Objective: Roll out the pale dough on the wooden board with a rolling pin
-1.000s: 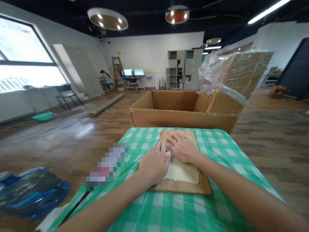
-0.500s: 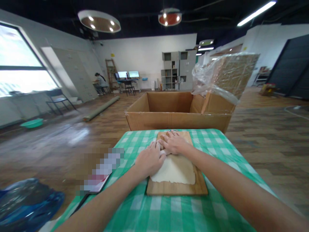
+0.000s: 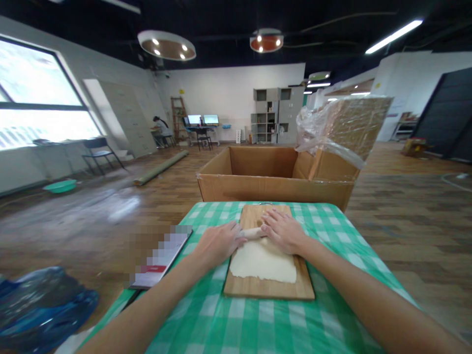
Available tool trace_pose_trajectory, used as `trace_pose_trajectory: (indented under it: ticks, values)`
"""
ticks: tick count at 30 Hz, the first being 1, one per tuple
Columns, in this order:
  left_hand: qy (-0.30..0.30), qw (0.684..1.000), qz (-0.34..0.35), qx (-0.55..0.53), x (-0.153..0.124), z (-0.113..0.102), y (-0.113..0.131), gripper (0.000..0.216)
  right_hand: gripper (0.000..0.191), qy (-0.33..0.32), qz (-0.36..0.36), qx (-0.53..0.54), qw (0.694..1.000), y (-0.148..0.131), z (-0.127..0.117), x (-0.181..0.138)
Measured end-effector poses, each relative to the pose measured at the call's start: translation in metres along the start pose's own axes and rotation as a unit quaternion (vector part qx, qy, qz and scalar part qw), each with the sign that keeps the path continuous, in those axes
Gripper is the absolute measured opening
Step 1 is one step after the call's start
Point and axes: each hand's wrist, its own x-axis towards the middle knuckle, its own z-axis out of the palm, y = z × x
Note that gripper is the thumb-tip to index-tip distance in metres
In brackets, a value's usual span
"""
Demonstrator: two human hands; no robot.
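Note:
A flat sheet of pale dough (image 3: 263, 263) with a ragged near edge lies on a wooden cutting board (image 3: 269, 290). Across its far part runs a pale rolling pin (image 3: 252, 233), with only its middle showing between my hands. My left hand (image 3: 221, 241) is closed around the pin's left end, thumb toward the middle. My right hand (image 3: 283, 231) lies over the right end, its palm and thumb on the pin and its fingers reaching forward above the board. Both pin ends are hidden under the hands.
A green-and-white checked cloth (image 3: 258, 324) covers the table. On its left edge lies a flat, partly blurred-out item (image 3: 162, 265). Beyond the table stands a large open cardboard box (image 3: 273, 187). Blue plastic (image 3: 47, 305) lies at lower left; a person (image 3: 161, 130) sits far back.
My hands have moved apart and slightly nearer to me, exposing more of the rolling pin and the board's far end. The camera view has tilted up a little and turned slightly left.

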Motion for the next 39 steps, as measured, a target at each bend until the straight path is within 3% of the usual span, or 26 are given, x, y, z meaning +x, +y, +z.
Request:
trace_pose_trajectory:
  ticks: [3, 6, 9, 11, 13, 15, 21, 27, 33, 39]
  values:
    - [0.065, 0.998, 0.023, 0.007, 0.01, -0.013, 0.007, 0.029, 0.057, 0.037, 0.015, 0.032, 0.999, 0.006, -0.006, -0.018]
    - [0.138, 0.987, 0.043, -0.07, 0.021, -0.018, 0.016, 0.022, 0.039, 0.056, 0.048, 0.013, 0.997, 0.014, -0.01, -0.03]
    - [0.256, 0.946, -0.031, -0.197, 0.023, -0.007, 0.016, 0.021, 0.024, 0.04, 0.112, -0.035, 0.992, 0.027, -0.007, -0.035]
    - [0.289, 0.921, -0.088, -0.245, 0.019, 0.006, 0.012, 0.023, 0.024, 0.04, 0.168, -0.048, 0.984, 0.038, -0.003, -0.035]
    - [0.24, 0.933, -0.081, -0.255, 0.014, 0.017, 0.008, 0.027, 0.025, 0.042, 0.223, -0.046, 0.973, 0.049, 0.003, -0.033]
    - [0.161, 0.954, -0.031, -0.251, 0.01, 0.024, 0.008, 0.029, 0.025, 0.046, 0.26, -0.038, 0.964, 0.057, 0.007, -0.032]
    - [-0.005, 0.971, 0.075, -0.227, 0.007, 0.029, 0.022, 0.051, 0.029, 0.057, 0.281, -0.037, 0.957, 0.059, 0.007, -0.031]
    - [-0.056, 0.976, 0.125, -0.169, -0.004, 0.028, 0.029, 0.066, 0.034, 0.079, 0.268, -0.034, 0.959, 0.05, 0.005, -0.029]
    - [-0.112, 0.972, 0.145, -0.149, -0.014, 0.017, 0.053, 0.081, 0.037, 0.049, 0.258, -0.044, 0.964, 0.045, 0.007, -0.029]
    - [-0.116, 0.974, 0.14, -0.139, -0.014, 0.018, 0.059, 0.076, 0.036, 0.041, 0.253, -0.052, 0.965, 0.044, 0.007, -0.029]
